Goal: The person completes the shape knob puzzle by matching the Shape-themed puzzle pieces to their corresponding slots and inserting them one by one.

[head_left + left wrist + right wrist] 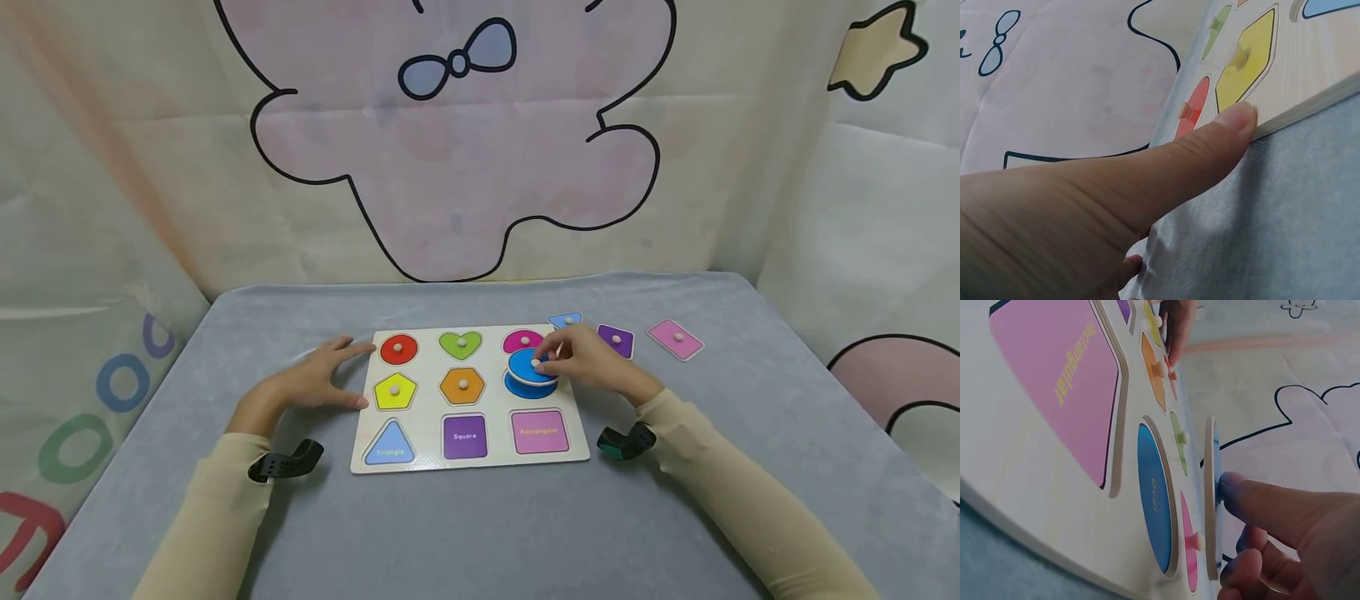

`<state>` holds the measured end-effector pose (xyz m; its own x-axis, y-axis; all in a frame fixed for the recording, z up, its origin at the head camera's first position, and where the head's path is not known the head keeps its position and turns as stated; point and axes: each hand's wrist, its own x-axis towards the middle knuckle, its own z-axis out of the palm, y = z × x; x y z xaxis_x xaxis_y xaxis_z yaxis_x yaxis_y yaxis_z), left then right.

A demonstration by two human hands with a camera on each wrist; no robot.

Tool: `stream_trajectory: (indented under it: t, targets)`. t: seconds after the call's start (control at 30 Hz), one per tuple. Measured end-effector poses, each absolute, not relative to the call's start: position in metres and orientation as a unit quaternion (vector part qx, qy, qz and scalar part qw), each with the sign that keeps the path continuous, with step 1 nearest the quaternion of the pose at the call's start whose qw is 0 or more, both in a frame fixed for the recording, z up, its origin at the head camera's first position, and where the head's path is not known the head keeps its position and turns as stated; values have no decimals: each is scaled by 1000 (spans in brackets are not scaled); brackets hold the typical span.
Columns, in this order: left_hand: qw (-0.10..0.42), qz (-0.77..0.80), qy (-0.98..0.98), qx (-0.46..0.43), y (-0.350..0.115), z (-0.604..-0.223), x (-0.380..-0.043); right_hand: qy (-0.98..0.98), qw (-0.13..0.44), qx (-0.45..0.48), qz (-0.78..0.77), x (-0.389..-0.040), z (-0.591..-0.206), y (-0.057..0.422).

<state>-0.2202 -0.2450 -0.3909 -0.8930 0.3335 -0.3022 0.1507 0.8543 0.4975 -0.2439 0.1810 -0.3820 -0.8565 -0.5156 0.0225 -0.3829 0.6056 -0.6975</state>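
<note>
My right hand (573, 357) pinches the knob of a blue oval puzzle piece (529, 364) close above the puzzle board (427, 422). In the right wrist view the oval piece (1211, 500) stands apart from the blue oval recess (1155, 497), which is marked with its name. At the board's left edge, my left hand (318, 377) is spread, thumb and fingertips right at the rim. Knobbed pieces sit in the board: a red circle (398, 349), green heart (460, 344), magenta piece (521, 340), yellow pentagon (394, 391) and orange hexagon (462, 385).
Triangle (390, 443), square (465, 437) and rectangle (540, 431) recesses show along the board's near row. Behind the board on the grey cloth lie a blue triangle piece (564, 319), a purple square piece (617, 340) and a pink rectangle piece (676, 339). A printed curtain (450, 167) hangs behind.
</note>
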Motion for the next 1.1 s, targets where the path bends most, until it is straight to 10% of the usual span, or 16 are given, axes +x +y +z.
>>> stream_trajectory:
  t: [1.1]
  targets:
    - [187,238,944,135,-247,-393,-220,891,137,-243,-357,-246,-399,173]
